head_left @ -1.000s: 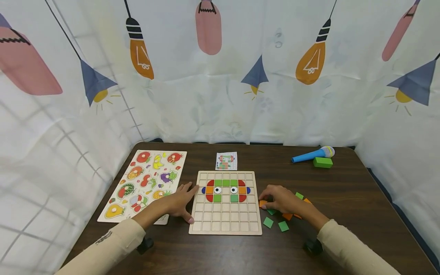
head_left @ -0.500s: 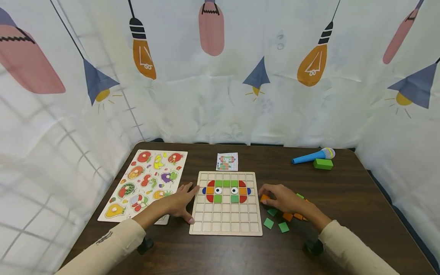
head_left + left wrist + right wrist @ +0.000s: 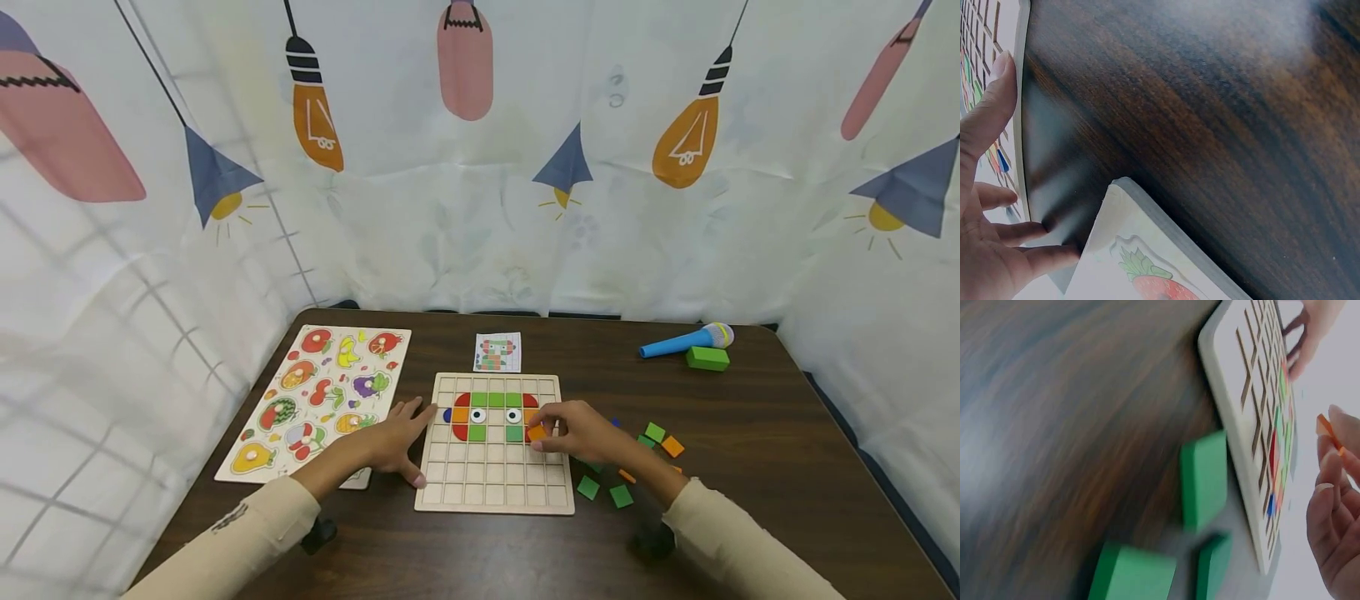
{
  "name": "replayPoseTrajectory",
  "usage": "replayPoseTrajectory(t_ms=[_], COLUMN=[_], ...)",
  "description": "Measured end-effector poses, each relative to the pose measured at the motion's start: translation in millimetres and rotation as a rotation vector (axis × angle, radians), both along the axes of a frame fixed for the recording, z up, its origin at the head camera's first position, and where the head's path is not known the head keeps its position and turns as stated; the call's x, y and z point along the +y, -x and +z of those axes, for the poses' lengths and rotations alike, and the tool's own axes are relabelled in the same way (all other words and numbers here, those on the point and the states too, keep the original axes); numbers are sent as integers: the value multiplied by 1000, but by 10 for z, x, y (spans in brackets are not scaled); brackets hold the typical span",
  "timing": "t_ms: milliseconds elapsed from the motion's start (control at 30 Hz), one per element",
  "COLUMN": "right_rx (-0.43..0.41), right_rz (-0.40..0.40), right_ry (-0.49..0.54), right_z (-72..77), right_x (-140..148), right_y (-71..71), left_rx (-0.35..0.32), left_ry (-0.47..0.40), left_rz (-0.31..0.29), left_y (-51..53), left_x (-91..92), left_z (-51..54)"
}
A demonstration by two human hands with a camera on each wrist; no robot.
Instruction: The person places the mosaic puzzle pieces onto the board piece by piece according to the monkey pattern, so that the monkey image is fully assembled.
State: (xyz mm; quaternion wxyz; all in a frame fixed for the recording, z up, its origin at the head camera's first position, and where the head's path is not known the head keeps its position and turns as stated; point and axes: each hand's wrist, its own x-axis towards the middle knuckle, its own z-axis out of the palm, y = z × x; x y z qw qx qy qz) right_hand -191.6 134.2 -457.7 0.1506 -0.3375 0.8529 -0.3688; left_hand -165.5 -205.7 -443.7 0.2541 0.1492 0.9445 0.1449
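Observation:
A wooden grid board (image 3: 495,492) lies in the middle of the table, with red, green, orange and blue tiles and two eye tiles set in its upper rows. My left hand (image 3: 390,442) rests at the board's left edge, fingers spread; the left wrist view shows its thumb (image 3: 1000,94) on the rim. Over the right side of the tile pattern, my right hand (image 3: 581,429) pinches an orange square tile (image 3: 536,432) between thumb and fingers, hiding the pattern's right end. In the right wrist view this orange tile (image 3: 1329,431) is held above the board.
Loose green tiles (image 3: 588,487) and orange tiles (image 3: 672,447) lie right of the board. A small pattern card (image 3: 497,352) sits behind it. A fruit puzzle board (image 3: 300,400) lies left. At the back right are a toy microphone (image 3: 686,341) and a green block (image 3: 707,358).
My right hand has lifted the orange tile from the loose pile and moved left with it over the board. My left hand has stayed at the board's edge.

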Motion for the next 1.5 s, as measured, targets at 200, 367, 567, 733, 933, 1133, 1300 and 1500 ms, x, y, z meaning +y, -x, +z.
replayPoseTrajectory(t_ms=[200,367,567,733,933,1133,1300,1500], right_rx=[-79,-86,-32,-13,25,48,66,105], right_rz=[42,73,-20,-107,-132,-141,-151,-161], right_ry=[13,21,-35,-95,-97,-131,-135,-141], right_z=[-66,-97,-123,-153,-146,-147,-155,-151], right_x=[-260,-495,-733,-848,-901,-887,-868,-877], right_y=[-47,-107,-169,-202,-223,-219,-217,-222], left_rx=[4,3,-2,-4,0,0,0,2], left_ry=[-8,-8,0,3,15,7,9,8], left_rz=[-2,-5,-1,-1,-1,-1,3,-3], left_y=[-6,-7,-5,-1,6,6,8,7], left_x=[0,4,9,7,-1,-7,-5,-16], left_z=[-10,2,6,-2,-23,-31,-27,-40])
